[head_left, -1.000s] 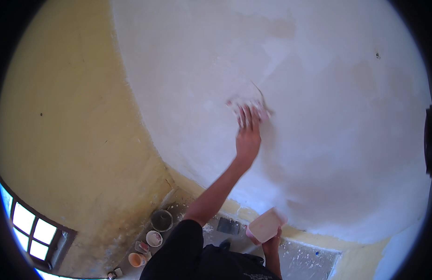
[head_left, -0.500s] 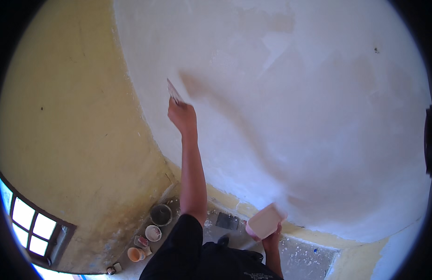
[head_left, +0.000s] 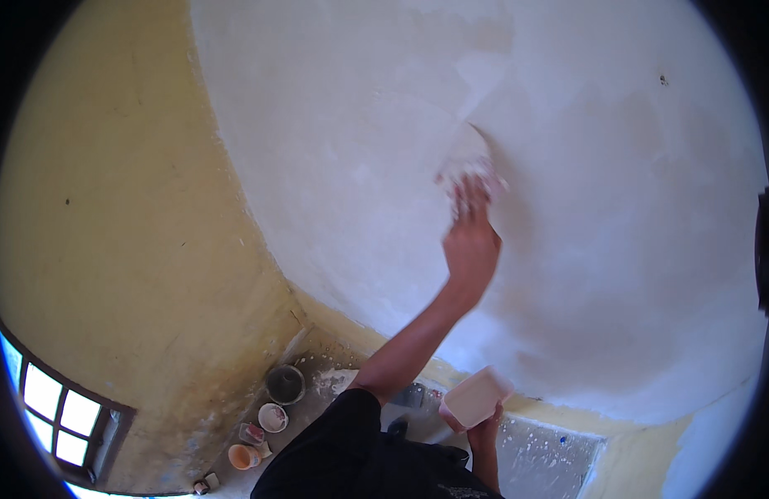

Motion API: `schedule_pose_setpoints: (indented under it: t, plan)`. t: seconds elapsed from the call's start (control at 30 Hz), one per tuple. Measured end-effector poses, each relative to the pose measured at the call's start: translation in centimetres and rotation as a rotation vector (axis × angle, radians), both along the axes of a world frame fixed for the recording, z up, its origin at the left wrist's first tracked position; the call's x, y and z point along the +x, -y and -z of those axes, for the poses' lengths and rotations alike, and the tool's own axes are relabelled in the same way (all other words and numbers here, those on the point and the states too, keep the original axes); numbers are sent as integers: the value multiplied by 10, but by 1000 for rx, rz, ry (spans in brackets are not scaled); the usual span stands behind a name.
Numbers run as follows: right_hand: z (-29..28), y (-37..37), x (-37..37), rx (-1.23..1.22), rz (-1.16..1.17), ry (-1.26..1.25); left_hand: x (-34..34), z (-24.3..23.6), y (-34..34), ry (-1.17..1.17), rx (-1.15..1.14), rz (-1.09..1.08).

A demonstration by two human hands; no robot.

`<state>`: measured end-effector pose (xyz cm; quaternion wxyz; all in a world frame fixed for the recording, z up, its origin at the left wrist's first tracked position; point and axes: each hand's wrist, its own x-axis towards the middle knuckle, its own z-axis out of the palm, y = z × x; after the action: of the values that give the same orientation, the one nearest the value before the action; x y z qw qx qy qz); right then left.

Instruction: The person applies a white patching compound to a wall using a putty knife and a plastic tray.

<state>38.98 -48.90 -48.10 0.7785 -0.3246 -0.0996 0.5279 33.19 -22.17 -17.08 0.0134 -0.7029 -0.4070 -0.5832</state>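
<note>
My left hand (head_left: 472,243) is raised against the white plastered wall (head_left: 584,208) and grips a flat spreading blade (head_left: 469,166), which is pressed to the surface and blurred by motion. Low down, close to my black-shirted body, my right hand (head_left: 484,432) holds a pale rectangular tray (head_left: 476,396) from underneath. Smoother and rougher white patches show on the wall around the blade.
A yellow wall (head_left: 118,233) meets the white one at a corner on the left. On the floor below stand a dark bucket (head_left: 285,382) and small pots (head_left: 272,417) (head_left: 242,456). A barred window (head_left: 60,407) is at lower left. The floor (head_left: 551,457) is spattered white.
My left hand swept the blade from the middle of the wall out to the left, then back to the right and slightly lower. The tray hand stayed put.
</note>
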Motion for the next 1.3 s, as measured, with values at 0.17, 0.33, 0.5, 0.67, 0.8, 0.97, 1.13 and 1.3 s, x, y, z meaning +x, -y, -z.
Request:
schedule_pose_setpoints:
  t: [0.17,0.33,0.5,0.67,0.8,0.97,1.13,1.3]
  plan:
    - [-10,-1,1,26,-14,-25,-4,33,47,-135,119,185]
    - [-5,2,5,22,5,16,-54,-32,23,137,122,67]
    - [-6,2,0,3,-6,-27,-54,-94,-69,68,192,-170]
    - [-1,0,1,21,-15,31,10,-30,-39,-235,385,-119]
    - [9,-7,2,23,-60,28,0,34,19,-449,267,88]
    - [-5,-9,-5,26,-58,-22,-56,58,26,-39,-101,202]
    - [-5,-5,-3,-4,-47,-14,-131,-37,-59,330,111,-240]
    - [-6,-4,-4,-6,-44,-40,-131,-92,-84,320,-27,-277]
